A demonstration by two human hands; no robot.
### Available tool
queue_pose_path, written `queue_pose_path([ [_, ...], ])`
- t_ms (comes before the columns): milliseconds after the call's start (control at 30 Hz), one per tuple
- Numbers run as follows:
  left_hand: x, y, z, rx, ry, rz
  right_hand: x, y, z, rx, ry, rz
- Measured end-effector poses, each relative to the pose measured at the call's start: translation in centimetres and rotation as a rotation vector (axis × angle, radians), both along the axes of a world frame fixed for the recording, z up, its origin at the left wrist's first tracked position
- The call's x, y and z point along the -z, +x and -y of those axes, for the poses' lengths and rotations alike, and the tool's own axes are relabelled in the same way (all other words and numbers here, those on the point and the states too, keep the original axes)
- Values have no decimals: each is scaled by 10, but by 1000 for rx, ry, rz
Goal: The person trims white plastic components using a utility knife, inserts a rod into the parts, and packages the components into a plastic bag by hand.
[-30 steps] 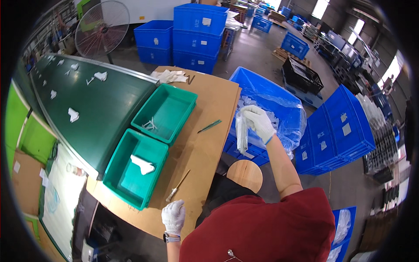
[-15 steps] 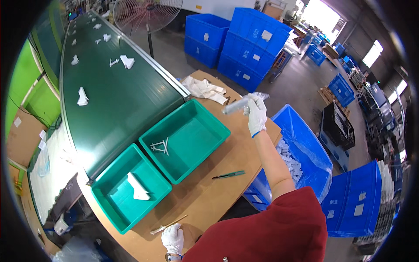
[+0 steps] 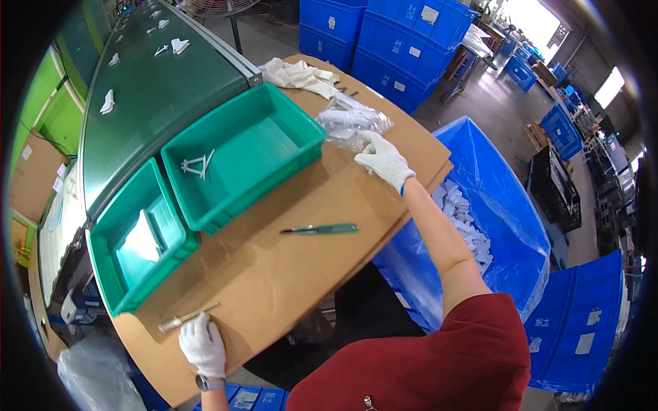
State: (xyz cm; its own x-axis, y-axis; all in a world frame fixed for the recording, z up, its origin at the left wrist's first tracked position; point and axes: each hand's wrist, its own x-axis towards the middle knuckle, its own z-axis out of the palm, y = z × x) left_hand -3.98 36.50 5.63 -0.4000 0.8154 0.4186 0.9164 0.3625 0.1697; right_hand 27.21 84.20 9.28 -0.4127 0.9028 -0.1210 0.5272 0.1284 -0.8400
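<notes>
My right hand (image 3: 385,162), in a white knit glove, is at the near right edge of a clear plastic bag (image 3: 356,118) with pale pieces inside. The bag lies on the brown board-topped table (image 3: 274,270). Thumb and forefinger stand apart, with nothing visible between them. My left hand (image 3: 203,346), also gloved, rests on the table's near left part with its fingers curled in. Just beyond its fingertips lies a thin wooden stick (image 3: 188,316) with a whitish end. A green-handled cutting knife (image 3: 321,229) lies between my hands.
Two green trays (image 3: 240,202) (image 3: 140,301) hold white plastic parts. Behind them a green conveyor belt (image 3: 147,92) carries several white pieces. White cloth gloves (image 3: 295,74) lie at the table's far edge. A lined blue bin (image 3: 497,178) with many pale parts stands right; blue crates (image 3: 411,51) are stacked behind.
My right hand has come down with the plastic bag, which now lies on the table, and its fingers have loosened. The view has shifted; my left hand stays by the stick.
</notes>
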Motion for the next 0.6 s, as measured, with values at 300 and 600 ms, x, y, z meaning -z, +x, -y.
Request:
queue_pose_path([
  [300, -16, 57, -8, -34, -202, -97, -10, 53, 17, 14, 677, 383],
  [600, -74, 118, -110, 225, -141, -66, 54, 33, -86, 26, 1084, 496],
])
